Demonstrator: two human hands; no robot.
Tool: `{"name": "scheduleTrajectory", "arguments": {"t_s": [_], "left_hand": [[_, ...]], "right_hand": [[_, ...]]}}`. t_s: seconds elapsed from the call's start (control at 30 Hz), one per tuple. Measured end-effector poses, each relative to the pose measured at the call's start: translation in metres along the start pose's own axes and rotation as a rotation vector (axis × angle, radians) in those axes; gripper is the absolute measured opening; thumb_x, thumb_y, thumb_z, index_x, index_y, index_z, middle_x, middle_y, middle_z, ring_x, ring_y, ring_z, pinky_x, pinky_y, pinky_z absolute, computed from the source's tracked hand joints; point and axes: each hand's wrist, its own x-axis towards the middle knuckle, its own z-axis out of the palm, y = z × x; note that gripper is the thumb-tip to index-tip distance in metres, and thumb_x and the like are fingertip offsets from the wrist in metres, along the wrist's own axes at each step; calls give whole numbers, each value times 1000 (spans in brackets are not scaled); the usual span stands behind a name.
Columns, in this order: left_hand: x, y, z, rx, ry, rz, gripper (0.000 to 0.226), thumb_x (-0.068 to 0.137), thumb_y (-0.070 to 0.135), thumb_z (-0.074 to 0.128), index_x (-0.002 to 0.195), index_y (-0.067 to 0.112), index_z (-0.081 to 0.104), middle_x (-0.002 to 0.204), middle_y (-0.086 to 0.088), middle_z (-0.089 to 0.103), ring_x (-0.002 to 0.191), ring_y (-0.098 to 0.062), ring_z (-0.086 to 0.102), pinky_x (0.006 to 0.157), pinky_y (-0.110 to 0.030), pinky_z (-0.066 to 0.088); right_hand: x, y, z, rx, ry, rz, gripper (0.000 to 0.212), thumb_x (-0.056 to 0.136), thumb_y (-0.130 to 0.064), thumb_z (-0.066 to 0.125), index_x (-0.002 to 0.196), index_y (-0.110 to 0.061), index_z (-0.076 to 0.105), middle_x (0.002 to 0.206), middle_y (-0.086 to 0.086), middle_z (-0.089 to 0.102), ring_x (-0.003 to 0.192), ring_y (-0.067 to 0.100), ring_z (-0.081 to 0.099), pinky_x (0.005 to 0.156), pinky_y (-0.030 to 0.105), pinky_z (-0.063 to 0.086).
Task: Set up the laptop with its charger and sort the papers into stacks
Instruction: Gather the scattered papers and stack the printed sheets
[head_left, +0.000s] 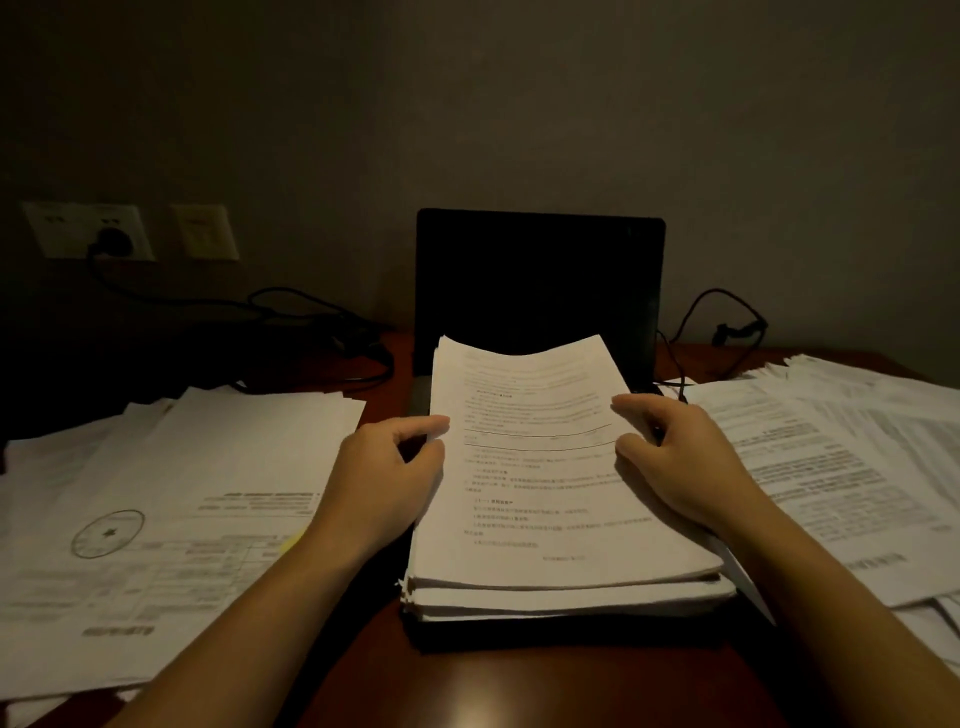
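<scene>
A thick stack of printed papers (550, 499) lies in the middle of the desk, over the base of the open black laptop (537, 280), whose screen is dark. My left hand (387, 473) grips the stack's left edge with curled fingers and thumb. My right hand (675, 452) grips the right edge, thumb on top of the upper sheets. The top sheets bow upward at their far end. A black charger cable (722, 322) loops behind the laptop's right side. Another black cable (291, 312) runs from a plug in the wall socket (111, 241).
Loose papers spread over the left of the desk (171, 499), one with a round stamp. A second spread of printed sheets (841, 467) covers the right side. The dark red desk surface (519, 686) shows near me. A second wall plate (205, 231) sits beside the socket.
</scene>
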Motion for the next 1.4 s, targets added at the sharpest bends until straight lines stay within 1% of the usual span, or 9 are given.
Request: {"name": "scheduleTrajectory", "arguments": {"t_s": [0.07,0.23,0.37,0.47,0.6,0.73,0.9,1.1,1.4], "left_hand": [[-1,0,-1,41,35,17,25,98,23,63,121,25,72,113,13,69,76,-3,65,59,-9,48],[-3,-5,2,219,-50,26,32,96,31,64,127,28,67,132,13,58,119,-5,52,103,-29,47],[-3,-7,3,258,-107,37,37,97,36,62,134,30,64,138,12,60,93,6,55,81,-12,42],[-1,-9,3,320,-108,34,38,97,42,59,134,35,62,139,10,60,87,1,58,80,-20,50],[-1,-6,2,369,-108,42,38,99,45,55,134,34,63,119,6,68,68,-11,64,61,-23,49],[-4,-1,-3,469,-172,17,51,101,55,43,147,32,45,140,3,55,125,-21,50,104,-47,44],[-11,-3,-33,544,-212,-47,57,103,57,32,155,35,26,158,0,37,146,-24,29,115,-52,29],[-11,-45,-118,768,-194,-226,59,104,55,32,157,31,26,164,0,26,150,-27,17,117,-53,21],[-23,-109,-195,822,-170,-464,74,100,63,30,160,22,17,165,-17,16,150,-36,15,121,-49,16]], "right_hand": [[-1,0,-1,-63,-7,3,49,96,-17,60,144,-21,50,141,0,56,121,18,56,95,31,49],[-1,-2,5,-360,-141,73,49,98,-38,52,145,-30,40,144,5,46,118,22,52,97,40,50],[-4,-4,9,-481,-197,54,42,100,-44,43,139,-29,36,130,3,56,109,20,51,91,40,50],[-6,-8,11,-570,-216,38,36,99,-48,36,128,-27,38,124,3,55,107,21,46,92,43,44],[-6,-18,11,-646,-270,58,51,98,-52,34,139,-23,36,152,12,33,142,33,25,112,56,27],[-12,-43,19,-650,-254,-107,67,96,-58,44,152,-24,29,165,7,9,152,32,-1,120,57,15],[-16,-87,60,-535,-207,-349,55,96,-51,50,143,-23,47,158,6,32,148,27,20,118,46,26],[-10,-148,120,-616,-298,-580,30,92,-46,52,108,-25,66,108,0,63,107,22,50,90,37,43],[4,-204,177,-502,-502,-241,53,94,-41,60,136,-11,47,126,12,59,103,27,60,85,33,51]]}}
